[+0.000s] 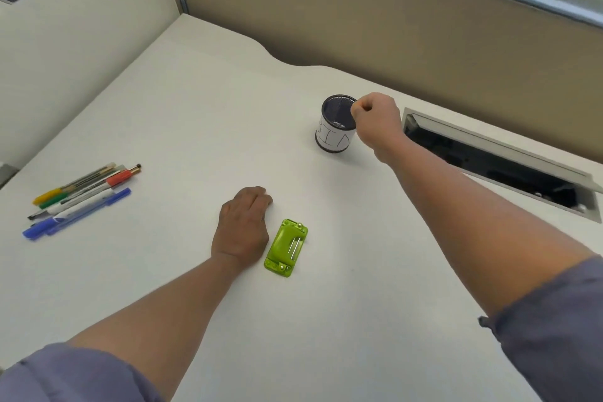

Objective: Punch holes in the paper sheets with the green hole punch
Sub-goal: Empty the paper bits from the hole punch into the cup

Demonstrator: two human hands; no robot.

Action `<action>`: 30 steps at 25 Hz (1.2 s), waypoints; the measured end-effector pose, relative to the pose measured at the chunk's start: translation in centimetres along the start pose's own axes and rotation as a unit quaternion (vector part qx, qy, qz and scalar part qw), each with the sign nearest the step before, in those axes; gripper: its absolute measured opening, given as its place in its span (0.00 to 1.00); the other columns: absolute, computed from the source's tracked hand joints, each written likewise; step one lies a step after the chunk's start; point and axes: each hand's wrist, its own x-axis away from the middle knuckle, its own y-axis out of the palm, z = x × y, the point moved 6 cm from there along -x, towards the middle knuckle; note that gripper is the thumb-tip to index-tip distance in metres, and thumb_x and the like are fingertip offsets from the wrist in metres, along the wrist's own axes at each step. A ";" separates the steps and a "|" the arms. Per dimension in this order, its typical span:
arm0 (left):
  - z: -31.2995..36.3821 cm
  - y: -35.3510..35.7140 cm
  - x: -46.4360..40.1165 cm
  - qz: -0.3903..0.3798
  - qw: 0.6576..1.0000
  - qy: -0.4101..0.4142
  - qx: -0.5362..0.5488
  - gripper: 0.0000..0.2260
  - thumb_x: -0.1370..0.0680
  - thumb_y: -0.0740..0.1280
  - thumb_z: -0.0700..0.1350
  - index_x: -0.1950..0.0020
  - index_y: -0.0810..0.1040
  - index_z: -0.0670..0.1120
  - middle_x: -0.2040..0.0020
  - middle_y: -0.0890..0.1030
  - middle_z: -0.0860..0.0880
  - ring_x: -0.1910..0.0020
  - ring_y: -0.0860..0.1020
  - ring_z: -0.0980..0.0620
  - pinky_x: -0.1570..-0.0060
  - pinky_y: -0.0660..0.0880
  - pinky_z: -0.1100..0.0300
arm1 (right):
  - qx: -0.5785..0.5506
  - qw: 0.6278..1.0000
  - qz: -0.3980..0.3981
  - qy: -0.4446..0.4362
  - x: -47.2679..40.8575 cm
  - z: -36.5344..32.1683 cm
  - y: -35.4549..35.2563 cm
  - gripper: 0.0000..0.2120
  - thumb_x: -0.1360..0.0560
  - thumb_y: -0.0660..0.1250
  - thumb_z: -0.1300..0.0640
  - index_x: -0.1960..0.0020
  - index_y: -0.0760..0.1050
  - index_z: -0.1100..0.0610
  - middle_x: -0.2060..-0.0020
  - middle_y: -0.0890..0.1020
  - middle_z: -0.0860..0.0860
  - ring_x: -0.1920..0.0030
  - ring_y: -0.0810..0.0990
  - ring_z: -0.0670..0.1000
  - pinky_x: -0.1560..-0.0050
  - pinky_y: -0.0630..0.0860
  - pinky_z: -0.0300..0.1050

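Observation:
The green hole punch (286,248) lies flat on the white desk (195,114), near the front centre. My left hand (243,228) rests palm down on the desk just left of it, fingers curled together, apart from the punch by a small gap. My right hand (377,119) is stretched out to the back, with thumb and forefinger pinched at the right rim of a black mesh pen cup (336,124) wrapped in a white label. No paper sheets are visible in this view.
Several pens and markers (81,197) lie in a loose bunch at the left of the desk. An open cable hatch (496,160) is sunk into the desk at the right. Partition walls (359,19) close off the back and left.

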 end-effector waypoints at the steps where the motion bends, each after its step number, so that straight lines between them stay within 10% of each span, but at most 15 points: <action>1: -0.1 0.1 0.0 0.001 1.000 -0.001 0.001 0.14 0.26 0.66 0.33 0.44 0.79 0.47 0.37 0.78 0.48 0.34 0.71 0.49 0.41 0.68 0.50 | 0.013 1.000 -0.003 -0.002 -0.9 -0.1 0.3 0.08 0.27 0.60 0.63 0.59 0.78 0.62 0.63 0.78 0.49 0.64 0.72 0.51 0.65 0.69 0.43; 13: -0.4 0.3 0.0 -0.007 1.000 -0.007 -0.003 0.17 0.28 0.66 0.32 0.43 0.77 0.49 0.35 0.77 0.49 0.32 0.68 0.50 0.38 0.60 0.56 | -0.058 0.998 0.017 0.001 -1.6 1.3 0.2 0.11 0.30 0.69 0.64 0.58 0.83 0.48 0.61 0.84 0.45 0.60 0.81 0.45 0.57 0.77 0.40; 19: -0.3 0.2 0.0 -0.027 0.999 -0.026 -0.003 0.16 0.25 0.64 0.34 0.40 0.78 0.48 0.32 0.76 0.48 0.29 0.69 0.48 0.34 0.62 0.52 | -0.153 0.988 0.012 0.027 4.1 3.1 -1.6 0.09 0.26 0.70 0.64 0.57 0.82 0.51 0.64 0.83 0.46 0.70 0.76 0.37 0.70 0.72 0.32; 30: 0.0 -0.2 0.1 -0.021 0.999 -0.027 -0.005 0.14 0.22 0.61 0.34 0.41 0.78 0.47 0.34 0.77 0.47 0.31 0.70 0.45 0.35 0.64 0.48 | 0.057 0.989 -0.125 0.062 19.2 13.3 -0.9 0.07 0.25 0.72 0.57 0.59 0.82 0.45 0.61 0.84 0.39 0.65 0.79 0.36 0.65 0.73 0.32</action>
